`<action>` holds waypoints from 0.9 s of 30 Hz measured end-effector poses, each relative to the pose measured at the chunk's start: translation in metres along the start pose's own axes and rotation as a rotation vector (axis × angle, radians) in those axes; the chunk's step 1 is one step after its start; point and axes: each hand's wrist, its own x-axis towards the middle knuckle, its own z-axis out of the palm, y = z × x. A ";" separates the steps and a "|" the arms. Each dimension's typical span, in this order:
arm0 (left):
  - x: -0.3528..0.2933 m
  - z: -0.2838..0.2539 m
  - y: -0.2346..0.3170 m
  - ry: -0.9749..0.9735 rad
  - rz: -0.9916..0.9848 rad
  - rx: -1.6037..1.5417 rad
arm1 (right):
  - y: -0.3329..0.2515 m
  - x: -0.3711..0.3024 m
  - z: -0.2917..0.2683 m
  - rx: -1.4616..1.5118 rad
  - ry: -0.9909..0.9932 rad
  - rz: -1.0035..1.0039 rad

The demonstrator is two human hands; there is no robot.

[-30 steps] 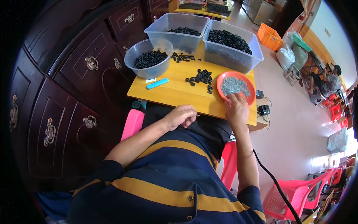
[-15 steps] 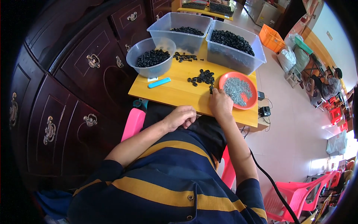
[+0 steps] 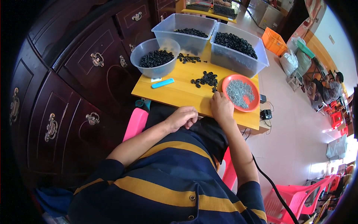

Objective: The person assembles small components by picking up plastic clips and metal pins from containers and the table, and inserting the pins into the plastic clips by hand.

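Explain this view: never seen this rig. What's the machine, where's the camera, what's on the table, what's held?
No machine: a person works with two bare hands. A wide fisheye camera on their head looks down, so straight edges bend near the rim; picture left is their left.

On the yellow table are a round tub and two rectangular tubs, all containing small black parts, plus a loose black pile, a blue handle-like item and a red-orange plate of small silvery pieces.

The left hand is loosely curled near the table's front edge. The right hand is beside the plate; whether either grips anything is hidden.
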 end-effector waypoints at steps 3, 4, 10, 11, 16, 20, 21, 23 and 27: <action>0.000 -0.003 0.000 -0.001 0.002 -0.002 | -0.005 -0.013 -0.017 0.084 -0.015 0.044; -0.001 -0.002 0.003 0.000 0.001 -0.003 | -0.003 -0.021 -0.023 0.334 0.038 -0.029; -0.004 0.008 0.008 -0.159 0.026 -0.007 | -0.016 -0.059 -0.040 1.149 -0.160 0.160; -0.003 0.009 0.009 -0.166 0.019 -0.061 | -0.017 -0.064 -0.039 1.211 -0.170 0.154; -0.002 0.009 0.006 -0.164 -0.002 -0.106 | -0.029 -0.076 -0.026 1.336 -0.127 0.221; -0.001 0.007 0.003 -0.120 -0.022 -0.112 | -0.036 -0.083 -0.022 1.202 -0.024 0.223; 0.000 0.007 0.002 -0.108 -0.023 -0.119 | -0.037 -0.085 -0.020 1.071 0.054 0.161; -0.001 0.007 0.002 -0.112 -0.024 -0.146 | -0.038 -0.087 -0.020 0.939 0.127 0.102; -0.002 0.005 0.000 -0.116 -0.027 -0.170 | -0.040 -0.089 -0.024 0.856 0.175 -0.018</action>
